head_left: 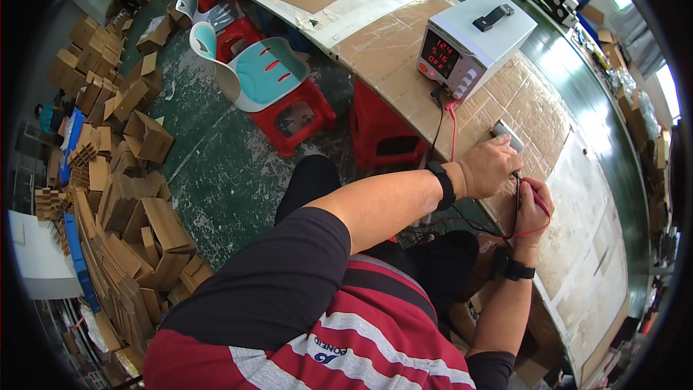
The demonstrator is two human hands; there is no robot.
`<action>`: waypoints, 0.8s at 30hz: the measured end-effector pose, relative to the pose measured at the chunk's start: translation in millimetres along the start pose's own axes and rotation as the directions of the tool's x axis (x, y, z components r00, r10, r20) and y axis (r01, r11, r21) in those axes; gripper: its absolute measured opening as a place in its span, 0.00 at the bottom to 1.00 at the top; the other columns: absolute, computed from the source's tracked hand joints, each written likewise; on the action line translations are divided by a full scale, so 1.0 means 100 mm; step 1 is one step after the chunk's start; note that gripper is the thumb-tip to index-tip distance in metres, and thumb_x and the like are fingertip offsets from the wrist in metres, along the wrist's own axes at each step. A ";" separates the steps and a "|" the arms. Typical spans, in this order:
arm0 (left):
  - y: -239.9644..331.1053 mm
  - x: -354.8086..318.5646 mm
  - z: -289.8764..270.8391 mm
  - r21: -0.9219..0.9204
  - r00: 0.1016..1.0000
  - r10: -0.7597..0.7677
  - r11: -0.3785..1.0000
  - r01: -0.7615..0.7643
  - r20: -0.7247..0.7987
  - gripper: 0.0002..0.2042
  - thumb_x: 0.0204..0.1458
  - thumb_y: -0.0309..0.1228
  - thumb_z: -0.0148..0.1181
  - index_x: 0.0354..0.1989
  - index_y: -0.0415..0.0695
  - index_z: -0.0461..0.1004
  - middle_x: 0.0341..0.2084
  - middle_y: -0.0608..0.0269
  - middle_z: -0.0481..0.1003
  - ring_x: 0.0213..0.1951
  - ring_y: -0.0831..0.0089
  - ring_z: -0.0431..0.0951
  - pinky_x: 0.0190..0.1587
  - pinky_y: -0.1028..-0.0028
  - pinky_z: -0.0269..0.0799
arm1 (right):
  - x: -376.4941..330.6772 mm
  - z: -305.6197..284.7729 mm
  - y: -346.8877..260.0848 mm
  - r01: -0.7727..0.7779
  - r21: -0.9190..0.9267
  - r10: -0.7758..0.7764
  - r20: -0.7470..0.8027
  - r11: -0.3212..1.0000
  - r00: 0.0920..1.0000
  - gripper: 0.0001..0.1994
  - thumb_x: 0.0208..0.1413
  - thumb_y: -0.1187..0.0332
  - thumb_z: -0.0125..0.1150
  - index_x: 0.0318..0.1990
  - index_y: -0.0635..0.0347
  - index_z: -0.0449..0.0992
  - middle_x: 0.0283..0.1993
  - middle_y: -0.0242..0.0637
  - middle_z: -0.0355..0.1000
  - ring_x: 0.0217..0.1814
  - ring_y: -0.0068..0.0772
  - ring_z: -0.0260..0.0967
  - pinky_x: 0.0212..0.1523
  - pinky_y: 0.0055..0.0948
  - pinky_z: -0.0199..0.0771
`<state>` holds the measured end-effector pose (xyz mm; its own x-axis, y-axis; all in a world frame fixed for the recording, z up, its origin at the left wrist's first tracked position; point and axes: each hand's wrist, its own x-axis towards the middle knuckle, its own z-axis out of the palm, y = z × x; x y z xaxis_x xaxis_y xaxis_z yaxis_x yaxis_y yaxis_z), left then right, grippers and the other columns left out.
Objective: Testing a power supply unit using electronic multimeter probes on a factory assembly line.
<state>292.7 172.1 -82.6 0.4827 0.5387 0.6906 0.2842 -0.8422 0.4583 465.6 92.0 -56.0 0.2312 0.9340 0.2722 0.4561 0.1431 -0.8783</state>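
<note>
My left hand [492, 167] is closed around a short grey cylinder [508, 136] at the table's edge; its far end shows beyond my fingers. Just nearer to me, my right hand [535, 209] grips a red test lead [541, 204], with a black lead [517, 198] running beside its fingers toward the cylinder's near end. The exact contact there is hidden by my hands. Beyond them stands a white bench power supply [476, 43] with a lit red display, knobs and a black top handle. Red and black cables come from its front.
The cardboard-covered table [390, 40] runs from far left to near right. Red stools [289, 119] stand left of it, one carrying a teal and white plastic seat [268, 72]. Piles of cardboard boxes [155, 245] line the left side. Cables hang between my knees and the table edge.
</note>
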 end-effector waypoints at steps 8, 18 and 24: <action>0.00 0.00 -0.01 -0.019 1.000 -0.010 1.000 0.010 0.002 0.07 0.51 0.24 0.54 0.39 0.44 0.74 0.35 0.59 0.81 0.45 0.59 0.83 0.69 0.54 0.63 | 0.00 -0.01 0.04 -0.020 0.026 0.019 0.008 0.999 1.000 0.06 0.63 0.73 0.62 0.42 0.67 0.80 0.33 0.34 0.78 0.33 0.22 0.73 0.38 0.22 0.74; 0.01 0.01 -0.01 0.024 1.000 0.003 1.000 -0.003 0.010 0.07 0.51 0.25 0.56 0.38 0.44 0.75 0.33 0.58 0.81 0.44 0.58 0.82 0.68 0.54 0.64 | -0.04 0.03 -0.01 0.001 -0.030 -0.001 0.002 1.000 1.000 0.07 0.64 0.73 0.62 0.43 0.67 0.80 0.35 0.34 0.78 0.34 0.22 0.73 0.38 0.23 0.74; 0.01 0.02 -0.02 0.007 1.000 0.001 1.000 -0.001 0.011 0.06 0.50 0.25 0.57 0.37 0.44 0.75 0.33 0.57 0.81 0.44 0.58 0.82 0.68 0.53 0.64 | -0.02 0.04 0.02 0.020 -0.012 -0.020 -0.011 1.000 1.000 0.07 0.64 0.73 0.62 0.43 0.67 0.80 0.35 0.34 0.78 0.35 0.22 0.74 0.39 0.23 0.74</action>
<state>292.7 172.6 -79.9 0.4917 0.5375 0.6851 0.2894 -0.8429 0.4536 463.0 91.9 -59.8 0.2310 0.9275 0.2938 0.4713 0.1575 -0.8678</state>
